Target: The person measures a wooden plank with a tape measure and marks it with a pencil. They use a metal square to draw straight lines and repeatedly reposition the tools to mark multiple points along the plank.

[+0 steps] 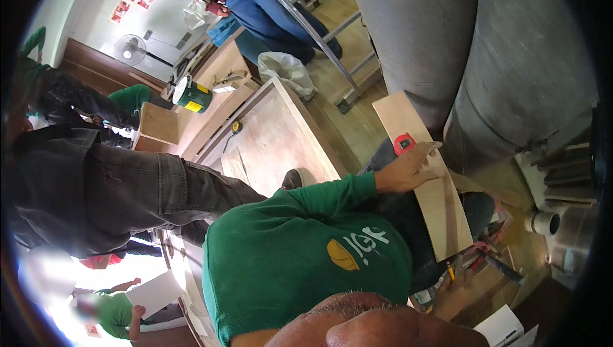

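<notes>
A pale wooden board point(440, 210) lies slanted across my dark-trousered legs. My left hand point(412, 167) reaches over its upper part, fingers curled onto the wood and closed on it. Right beside that hand, a red tape measure point(403, 144) sits on the board. Near the board's lower end my right hand point(454, 293) is in shadow. A yellow pencil point(451, 272) sticks up from its closed fingers, its tip close to the board's edge.
A large wooden panel frame point(306, 127) holds another tape measure point(237, 127). A person in dark trousers point(134, 187) stands close by. A green bucket point(192, 95), a metal ladder point(306, 21), big grey rounded forms point(523, 72) and other workers surround me. Tools lie by my right hand.
</notes>
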The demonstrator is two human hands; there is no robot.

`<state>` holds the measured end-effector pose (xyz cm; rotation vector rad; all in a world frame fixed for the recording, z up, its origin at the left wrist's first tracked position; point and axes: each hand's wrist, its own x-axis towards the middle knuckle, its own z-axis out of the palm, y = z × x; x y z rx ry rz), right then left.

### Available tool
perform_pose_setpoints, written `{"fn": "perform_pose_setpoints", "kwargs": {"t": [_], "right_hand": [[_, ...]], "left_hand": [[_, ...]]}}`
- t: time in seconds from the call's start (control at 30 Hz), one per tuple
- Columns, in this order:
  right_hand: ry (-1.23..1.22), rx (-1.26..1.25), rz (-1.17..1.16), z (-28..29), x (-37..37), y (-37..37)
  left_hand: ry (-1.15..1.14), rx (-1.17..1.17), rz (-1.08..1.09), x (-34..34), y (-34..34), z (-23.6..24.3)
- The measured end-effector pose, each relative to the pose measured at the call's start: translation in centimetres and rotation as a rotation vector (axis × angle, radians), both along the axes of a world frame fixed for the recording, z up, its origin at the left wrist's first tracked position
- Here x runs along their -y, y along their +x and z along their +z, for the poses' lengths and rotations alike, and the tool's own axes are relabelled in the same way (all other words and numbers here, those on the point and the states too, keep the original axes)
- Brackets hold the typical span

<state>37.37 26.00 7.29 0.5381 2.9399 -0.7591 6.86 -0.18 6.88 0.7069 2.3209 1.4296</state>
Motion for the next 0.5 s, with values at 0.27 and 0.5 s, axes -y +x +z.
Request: {"fn": "perform_pose_setpoints", "kwargs": {"t": [0.27,0.5], "right_hand": [[0.144,0.038,-0.092,-1.4,5.2,0.1],[-0.125,0.002,-0.131,-1.3,4.0,0.5]], "left_hand": [[0.262,0.675,0.188,-4.4,2.3,-0.2],[0.306,0.61,0.143,-4.9,1.4,-3.7]]}}
